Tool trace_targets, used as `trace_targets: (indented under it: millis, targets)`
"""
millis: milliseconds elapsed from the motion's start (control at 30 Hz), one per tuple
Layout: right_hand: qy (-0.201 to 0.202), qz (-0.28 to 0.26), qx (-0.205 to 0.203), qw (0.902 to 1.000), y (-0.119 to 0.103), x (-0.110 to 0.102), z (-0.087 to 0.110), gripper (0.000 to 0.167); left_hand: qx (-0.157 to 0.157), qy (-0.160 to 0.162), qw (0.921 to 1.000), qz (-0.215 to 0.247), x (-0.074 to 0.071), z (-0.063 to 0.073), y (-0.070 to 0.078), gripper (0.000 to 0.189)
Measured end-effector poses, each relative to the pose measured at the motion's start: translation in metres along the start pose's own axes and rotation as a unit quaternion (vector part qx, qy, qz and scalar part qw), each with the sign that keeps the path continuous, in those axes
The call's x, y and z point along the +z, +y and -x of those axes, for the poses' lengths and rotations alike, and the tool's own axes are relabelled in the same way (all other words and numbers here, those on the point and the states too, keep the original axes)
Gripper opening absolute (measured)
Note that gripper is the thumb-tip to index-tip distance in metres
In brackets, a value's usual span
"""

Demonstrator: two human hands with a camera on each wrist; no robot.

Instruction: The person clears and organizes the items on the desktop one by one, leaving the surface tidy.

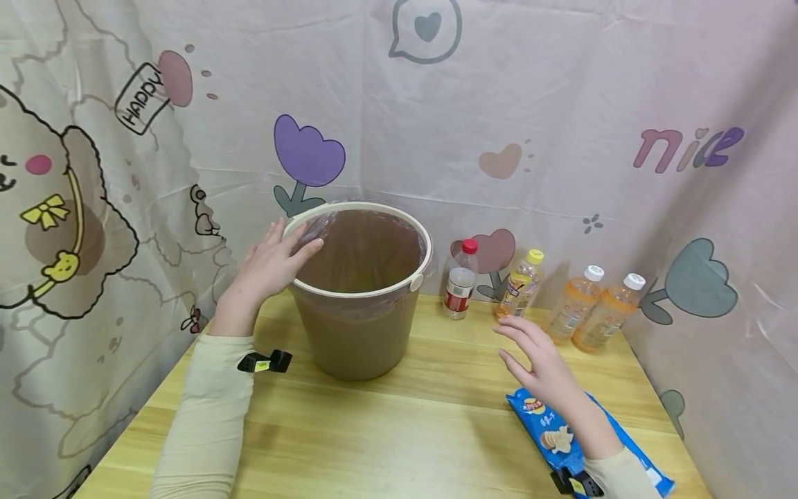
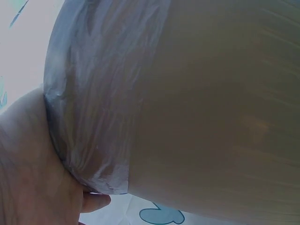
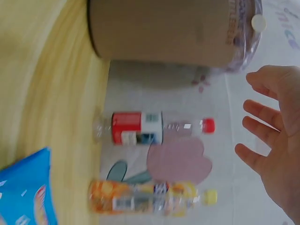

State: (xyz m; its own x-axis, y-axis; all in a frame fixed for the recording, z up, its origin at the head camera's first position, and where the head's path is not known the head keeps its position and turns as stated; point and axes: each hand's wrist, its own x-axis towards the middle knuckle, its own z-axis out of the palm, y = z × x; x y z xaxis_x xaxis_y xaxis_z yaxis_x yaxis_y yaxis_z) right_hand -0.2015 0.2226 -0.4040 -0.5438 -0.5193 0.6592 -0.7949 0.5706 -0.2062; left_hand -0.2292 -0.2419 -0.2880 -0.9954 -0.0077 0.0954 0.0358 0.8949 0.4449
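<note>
A brown trash bin (image 1: 358, 339) with a cream rim and a clear plastic liner (image 2: 110, 89) folded over its edge stands upright on the table. My left hand (image 1: 268, 267) rests on the left side of the rim, fingers spread and thumb reaching over the opening. In the left wrist view the palm lies along the lined edge. My right hand (image 1: 542, 367) hovers, fingers apart and nothing in them, over a blue chip bag (image 1: 555, 440) that lies flat. Ahead of it stand a red-capped bottle (image 3: 140, 127) and a yellow-capped bottle (image 3: 140, 198).
Two white-capped orange bottles (image 1: 570, 308) stand side by side at the back right. A printed curtain (image 1: 548, 90) hangs behind and on both sides of the wooden table (image 1: 349, 443).
</note>
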Motion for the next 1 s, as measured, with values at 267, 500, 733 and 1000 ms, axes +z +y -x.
trace_targets:
  millis: [267, 500, 733, 1000]
  targets:
    - [-0.004, 0.045, 0.03, 0.9986, 0.007, -0.014, 0.037, 0.061, -0.002, -0.011, 0.9997, -0.02, -0.002, -0.001, 0.003, 0.092]
    - [-0.007, 0.07, 0.071, 0.995, 0.012, -0.023, 0.071, 0.061, -0.004, -0.026, 0.9984, -0.05, -0.003, -0.002, 0.006, 0.094]
    - [-0.051, 0.107, 0.162, 0.9797, 0.013, -0.036, 0.111, 0.064, -0.004, -0.035, 0.9975, -0.062, -0.003, -0.002, 0.01, 0.093]
    - [-0.148, 0.134, 0.274, 0.9409, 0.013, -0.049, 0.145, 0.062, -0.006, -0.039, 0.9973, -0.062, -0.005, -0.001, 0.01, 0.091]
